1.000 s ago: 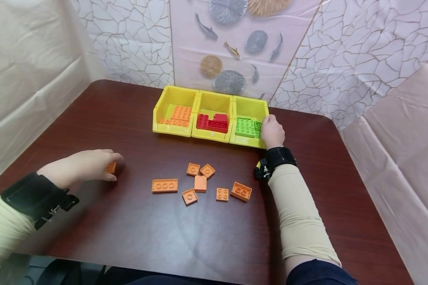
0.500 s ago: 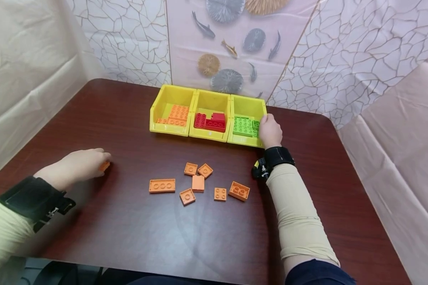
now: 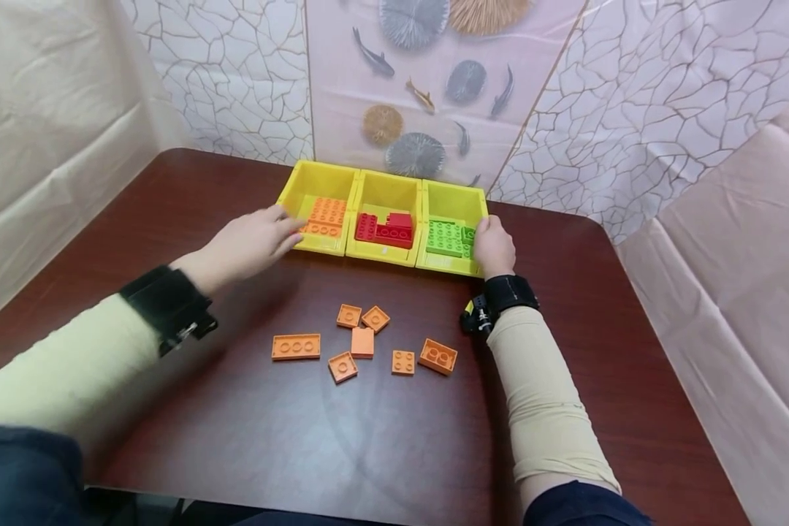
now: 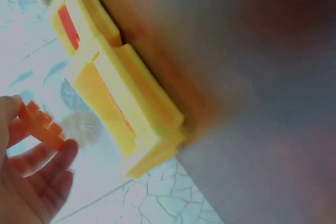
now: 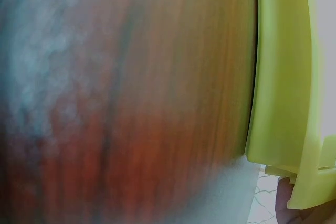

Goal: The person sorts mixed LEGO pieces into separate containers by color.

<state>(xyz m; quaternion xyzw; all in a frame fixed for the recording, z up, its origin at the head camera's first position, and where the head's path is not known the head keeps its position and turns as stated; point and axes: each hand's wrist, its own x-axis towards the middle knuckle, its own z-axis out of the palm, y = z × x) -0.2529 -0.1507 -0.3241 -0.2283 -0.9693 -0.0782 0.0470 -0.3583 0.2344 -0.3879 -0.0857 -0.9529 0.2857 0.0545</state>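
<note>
My left hand [image 3: 246, 245] is raised at the front left of the left yellow bin [image 3: 312, 177], which holds orange bricks [image 3: 327, 212]. In the left wrist view, its thumb and fingertips pinch a studded orange brick [image 4: 42, 127]; the head view hides that brick. My right hand [image 3: 495, 250] grips the outer side wall of the right yellow bin [image 3: 454, 196], where green bricks [image 3: 445, 237] lie. Its fingers [image 5: 283, 203] show beside that bin's edge in the right wrist view. Between the two stands the middle yellow bin [image 3: 388, 186] with red bricks [image 3: 394, 234].
Several loose orange bricks lie on the dark brown table [image 3: 269, 438] in front of the bins, among them a long brick [image 3: 296, 347], a square brick [image 3: 403, 362] and an upturned brick [image 3: 437, 356]. A patterned cloth [image 3: 237, 73] hangs behind the table.
My left hand has lifted from the left part of the table and moved right and forward to the left bin, carrying the orange brick. My right hand stays at the right bin.
</note>
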